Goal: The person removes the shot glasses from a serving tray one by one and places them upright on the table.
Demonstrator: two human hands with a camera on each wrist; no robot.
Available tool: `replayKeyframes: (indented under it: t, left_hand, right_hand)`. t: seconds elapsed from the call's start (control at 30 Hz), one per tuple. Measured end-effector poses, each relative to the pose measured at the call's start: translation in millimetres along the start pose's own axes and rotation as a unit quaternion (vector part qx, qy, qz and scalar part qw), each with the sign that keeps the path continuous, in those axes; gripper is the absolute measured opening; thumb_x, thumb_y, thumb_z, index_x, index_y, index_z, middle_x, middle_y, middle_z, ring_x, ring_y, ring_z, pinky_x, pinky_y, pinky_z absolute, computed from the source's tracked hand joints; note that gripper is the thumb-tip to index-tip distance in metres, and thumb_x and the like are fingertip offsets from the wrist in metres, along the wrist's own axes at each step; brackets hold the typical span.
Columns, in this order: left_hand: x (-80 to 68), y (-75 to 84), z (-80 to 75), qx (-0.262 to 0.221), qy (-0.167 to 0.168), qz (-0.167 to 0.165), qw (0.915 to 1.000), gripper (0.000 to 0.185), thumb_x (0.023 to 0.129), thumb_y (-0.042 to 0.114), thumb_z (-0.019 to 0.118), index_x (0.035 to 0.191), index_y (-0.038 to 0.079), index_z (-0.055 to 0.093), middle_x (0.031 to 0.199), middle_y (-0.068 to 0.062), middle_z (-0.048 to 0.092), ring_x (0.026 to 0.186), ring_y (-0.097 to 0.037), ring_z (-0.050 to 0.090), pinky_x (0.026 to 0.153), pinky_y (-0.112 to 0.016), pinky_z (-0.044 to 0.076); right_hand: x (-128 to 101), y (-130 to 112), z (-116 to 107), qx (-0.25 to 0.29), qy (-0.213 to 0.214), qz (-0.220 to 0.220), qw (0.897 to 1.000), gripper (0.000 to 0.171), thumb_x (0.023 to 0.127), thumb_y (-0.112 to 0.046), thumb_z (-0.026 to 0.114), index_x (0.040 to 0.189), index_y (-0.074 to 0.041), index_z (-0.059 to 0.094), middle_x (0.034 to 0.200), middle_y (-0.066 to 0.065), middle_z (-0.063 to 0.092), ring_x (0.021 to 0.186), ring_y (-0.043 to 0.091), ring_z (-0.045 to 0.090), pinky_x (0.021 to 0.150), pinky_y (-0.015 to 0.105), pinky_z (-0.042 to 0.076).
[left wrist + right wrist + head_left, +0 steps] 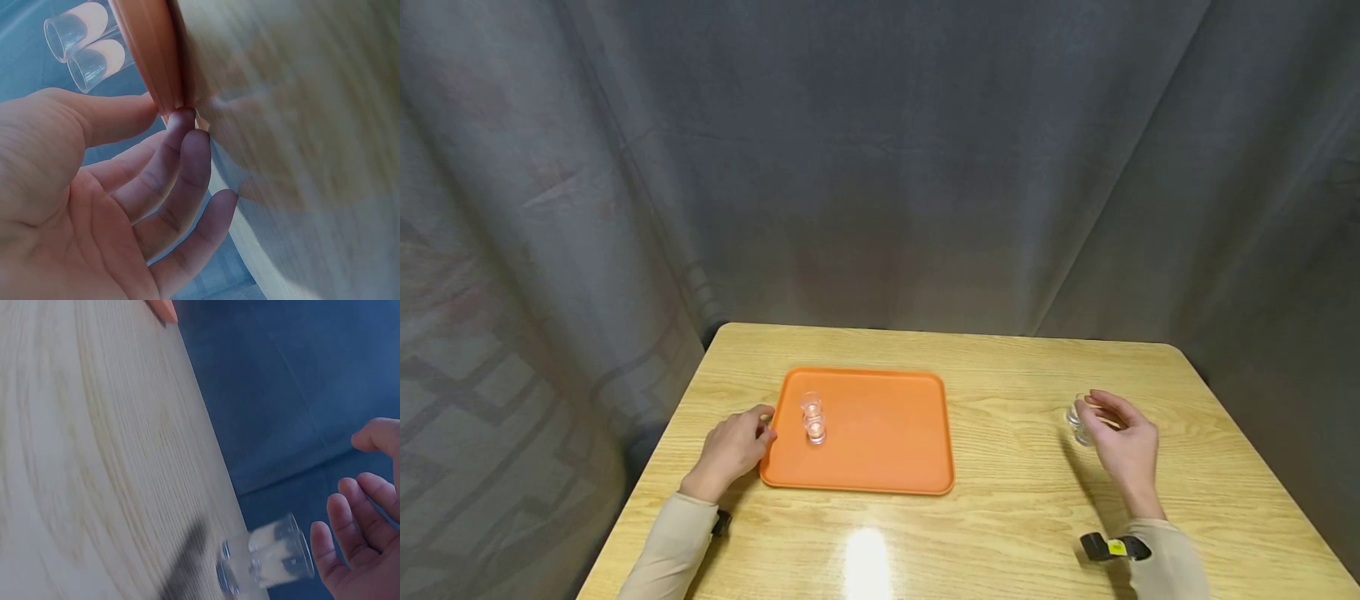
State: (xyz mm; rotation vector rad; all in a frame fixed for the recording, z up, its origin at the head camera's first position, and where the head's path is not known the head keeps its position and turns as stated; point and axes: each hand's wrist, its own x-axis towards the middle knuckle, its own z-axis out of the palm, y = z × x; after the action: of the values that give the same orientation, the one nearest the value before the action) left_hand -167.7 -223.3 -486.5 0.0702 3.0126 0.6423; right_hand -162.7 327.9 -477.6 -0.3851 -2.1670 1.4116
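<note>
Light wood-grain surface (1000, 500) fills the lower half of the head view, rounded corners at the far edge. Orange tray (880, 442) lies flat on it, left of centre. A small clear glass (1078, 425) stands directly on the wood at right of the frame, well apart from the tray. My left grip (733, 450) rests on the wood, touching the tray's left rim.

Small glass (1078, 425) half hidden behind right hand (1123, 450)
</note>
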Motion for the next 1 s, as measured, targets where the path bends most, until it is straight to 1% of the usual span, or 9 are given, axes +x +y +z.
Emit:
replayKeyframes:
  t: [0.1, 0.23, 0.37, 0.53, 0.6, 0.7, 0.77, 0.83, 1.0]
  left_hand:
    - [-0.1, 0.3, -0.1, 0.000, 0.000, 0.001, 1.0000, 0.040, 0.100, 0.018, 0.073, 0.136, 0.002, 0.066, 0.104, -0.009, 0.078, 0.077, -0.019, 0.063, 0.067, -0.038, 0.048]
    - [0.3, 0.5, -0.6, 0.001, -0.001, 0.001, 1.0000, 0.040, 0.100, 0.017, 0.073, 0.137, 0.003, 0.066, 0.105, -0.009, 0.078, 0.079, -0.020, 0.065, 0.067, -0.040, 0.049]
    - [0.3, 0.6, -1.1, 0.002, 0.000, 0.001, 1.0000, 0.041, 0.100, 0.018, 0.073, 0.137, 0.003, 0.066, 0.104, -0.008, 0.078, 0.079, -0.020, 0.066, 0.067, -0.040, 0.050]
    - [-0.2, 0.4, -1.3, 0.000, -0.003, 0.000, 1.0000, 0.041, 0.100, 0.018, 0.073, 0.138, 0.002, 0.065, 0.103, -0.008, 0.077, 0.077, -0.019, 0.063, 0.067, -0.039, 0.049]
    - [-0.3, 0.3, -1.3, -0.002, -0.004, -0.001, 1.0000, 0.041, 0.100, 0.018, 0.073, 0.137, 0.002, 0.065, 0.103, -0.008, 0.077, 0.077, -0.019, 0.063, 0.068, -0.039, 0.049]
    - [-0.2, 0.3, -1.6, -0.002, -0.003, 0.000, 1.0000, 0.041, 0.100, 0.018, 0.073, 0.137, 0.002, 0.066, 0.104, -0.008, 0.078, 0.078, -0.019, 0.064, 0.068, -0.039, 0.049]
    - [-0.1, 0.5, -1.8, -0.003, -0.003, 0.000, 1.0000, 0.041, 0.100, 0.018, 0.073, 0.137, 0.002, 0.066, 0.104, -0.008, 0.077, 0.078, -0.019, 0.064, 0.068, -0.039, 0.049]
    - [-0.1, 0.9, -2.1, -0.002, -0.004, 0.000, 1.0000, 0.041, 0.100, 0.018, 0.073, 0.137, 0.002, 0.066, 0.103, -0.008, 0.077, 0.078, -0.019, 0.064, 0.068, -0.039, 0.049]
    - [-0.4, 1.5, -2.4, -0.002, -0.006, -0.001, 1.0000, 0.041, 0.100, 0.018, 0.073, 0.137, 0.002, 0.065, 0.103, -0.008, 0.077, 0.079, -0.019, 0.064, 0.069, -0.040, 0.050]
  right_hand:
    - [-3.0, -3.4, 7.0, 0.018, -0.007, -0.004, 1.000, 0.027, 0.091, -0.008, 0.082, 0.117, -0.001, 0.077, 0.086, -0.033, 0.069, 0.079, -0.014, 0.066, 0.069, 0.006, 0.049]
    - [-8.0, -7.0, 15.6, 0.022, -0.021, -0.014, 0.999, 0.025, 0.092, -0.008, 0.081, 0.116, -0.001, 0.077, 0.088, -0.032, 0.069, 0.080, -0.013, 0.066, 0.070, 0.006, 0.049]
    - [-11.1, -8.0, 26.3, 0.017, -0.038, -0.016, 0.999, 0.031, 0.093, -0.008, 0.080, 0.120, 0.004, 0.075, 0.090, -0.032, 0.068, 0.081, -0.014, 0.065, 0.074, 0.005, 0.049]
    - [-15.1, -10.1, 40.9, 0.019, -0.053, -0.013, 0.998, 0.031, 0.092, -0.008, 0.081, 0.121, 0.002, 0.076, 0.093, -0.028, 0.070, 0.081, -0.015, 0.065, 0.077, 0.006, 0.049]
    - [-17.4, -12.1, 47.2, 0.014, -0.067, -0.016, 0.998, 0.030, 0.093, -0.008, 0.081, 0.121, 0.002, 0.076, 0.097, -0.021, 0.073, 0.082, -0.015, 0.064, 0.077, 0.006, 0.050]
    - [-22.2, -16.5, 56.9, 0.013, -0.095, -0.018, 0.995, 0.030, 0.094, -0.009, 0.080, 0.121, 0.003, 0.076, 0.108, -0.002, 0.078, 0.084, -0.013, 0.065, 0.077, 0.007, 0.051]
    - [-26.2, -19.8, 63.2, 0.014, -0.115, -0.017, 0.993, 0.030, 0.095, -0.009, 0.079, 0.122, 0.004, 0.075, 0.115, 0.012, 0.078, 0.086, -0.012, 0.065, 0.077, 0.008, 0.052]
    - [-30.3, -22.5, 69.1, 0.017, -0.132, -0.013, 0.991, 0.031, 0.096, -0.011, 0.078, 0.122, 0.004, 0.075, 0.119, 0.021, 0.076, 0.087, -0.011, 0.065, 0.078, 0.009, 0.052]
    - [-37.5, -27.5, 83.5, 0.013, -0.163, -0.010, 0.986, 0.031, 0.097, -0.015, 0.078, 0.123, 0.002, 0.075, 0.123, 0.021, 0.075, 0.089, -0.009, 0.065, 0.079, 0.010, 0.052]
